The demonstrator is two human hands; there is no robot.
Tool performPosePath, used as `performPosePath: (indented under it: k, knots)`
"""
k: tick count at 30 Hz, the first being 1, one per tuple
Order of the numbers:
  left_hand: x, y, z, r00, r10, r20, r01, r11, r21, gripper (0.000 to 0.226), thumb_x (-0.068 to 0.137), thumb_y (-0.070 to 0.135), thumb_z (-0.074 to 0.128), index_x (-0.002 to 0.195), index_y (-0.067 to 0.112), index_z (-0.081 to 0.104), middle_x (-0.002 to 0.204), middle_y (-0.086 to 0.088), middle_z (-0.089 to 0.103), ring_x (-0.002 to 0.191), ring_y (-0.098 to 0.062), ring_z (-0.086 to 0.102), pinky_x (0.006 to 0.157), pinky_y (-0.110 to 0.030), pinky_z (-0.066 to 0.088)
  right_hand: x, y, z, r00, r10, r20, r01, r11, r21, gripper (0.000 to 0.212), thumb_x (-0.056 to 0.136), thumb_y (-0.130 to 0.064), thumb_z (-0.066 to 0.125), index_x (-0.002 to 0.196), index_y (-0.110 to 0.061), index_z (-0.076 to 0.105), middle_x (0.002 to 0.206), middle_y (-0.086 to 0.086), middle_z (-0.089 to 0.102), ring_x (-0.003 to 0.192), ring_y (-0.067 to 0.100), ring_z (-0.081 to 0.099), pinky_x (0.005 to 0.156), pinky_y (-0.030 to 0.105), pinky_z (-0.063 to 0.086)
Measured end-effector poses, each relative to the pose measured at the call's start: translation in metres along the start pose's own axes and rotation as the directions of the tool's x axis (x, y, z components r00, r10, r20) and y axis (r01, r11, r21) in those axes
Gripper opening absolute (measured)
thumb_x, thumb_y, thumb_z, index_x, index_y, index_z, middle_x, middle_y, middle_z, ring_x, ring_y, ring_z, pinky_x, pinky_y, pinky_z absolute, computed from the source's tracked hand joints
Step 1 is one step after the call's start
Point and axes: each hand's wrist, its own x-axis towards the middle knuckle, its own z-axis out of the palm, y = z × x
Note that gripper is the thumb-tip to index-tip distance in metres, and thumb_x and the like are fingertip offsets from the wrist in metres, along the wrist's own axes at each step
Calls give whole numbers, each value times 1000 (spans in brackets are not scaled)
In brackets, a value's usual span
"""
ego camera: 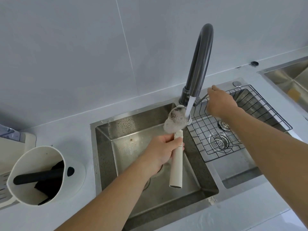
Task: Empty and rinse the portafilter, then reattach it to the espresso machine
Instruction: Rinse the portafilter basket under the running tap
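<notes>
Portafilter (177,120) under faucet (199,64) over steel sink (106,147), pale tiled wall (83,47) behind

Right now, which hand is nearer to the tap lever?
Right. The right hand rests on the tap lever; the left hand is lower, holding the portafilter handle over the sink.

No readable text, labels, brand names, numbers or signs appear anywhere in this view.
</notes>
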Motion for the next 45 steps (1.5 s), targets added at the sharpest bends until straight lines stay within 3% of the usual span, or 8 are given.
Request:
performPosePath:
  k: [4,6,11,19,22,26,37,45]
  knots:
    - [1,-1,3,997,-62,56,66,994,-84,14,94,15,63,103,7,71,92,-9,72,81,-18,72,80,-34,60,3,2,-1,1000,-18,-10,18,1000,1,28,85,-1,51,113,-1,53,115,12,51,104,38,59,72,37,40]
    - [2,-1,5,993,-92,75,101,987,-124,16,94,15,62,104,5,70,90,-10,72,81,-21,72,83,-38,60,3,3,-1,1000,-22,-7,22,1000,-1,32,85,-1,51,117,0,53,123,13,51,107,39,59,74,39,43]
    - [0,4,6,987,-134,91,150,968,-199,20,94,14,61,108,0,66,82,-11,69,69,-19,68,67,-31,58,5,4,-1,1000,-6,23,6,1000,-15,43,85,1,48,127,-3,49,137,15,48,114,40,57,79,42,48]
    - [-8,6,-6,989,-148,25,149,988,-33,12,88,20,70,91,9,72,73,-6,69,58,-13,63,50,-25,52,4,3,-1,1000,3,9,-3,1000,-11,42,88,-3,50,130,-4,48,134,13,51,113,39,57,80,41,47]
    - [-7,0,-13,994,-111,-13,112,993,45,9,86,21,71,80,18,76,75,-7,70,65,-18,64,61,-31,53,2,3,-3,1000,9,14,-9,1000,-14,44,87,-1,49,132,-3,48,138,13,50,116,39,56,86,44,50]
    - [-8,-6,-19,996,-85,-25,87,992,96,18,86,22,70,69,24,76,69,-7,68,60,-21,59,67,-36,50,2,3,-3,1000,-3,6,3,1000,-8,38,87,-1,49,125,-3,50,129,13,53,110,38,57,76,41,45]
    - [-4,-15,-4,995,-90,41,95,988,-124,14,95,11,60,99,3,71,86,-13,71,83,-24,64,78,-35,58,-2,2,-8,999,13,29,-12,1000,-18,45,89,-2,49,134,-2,47,147,15,45,122,40,54,89,44,49]
    - [1,-14,2,979,-191,76,204,949,-239,21,96,16,60,110,2,65,82,-9,74,66,-17,66,65,-30,57,-3,3,-8,999,17,34,-16,1000,-14,46,88,1,47,134,-2,47,149,15,43,122,41,53,88,44,49]
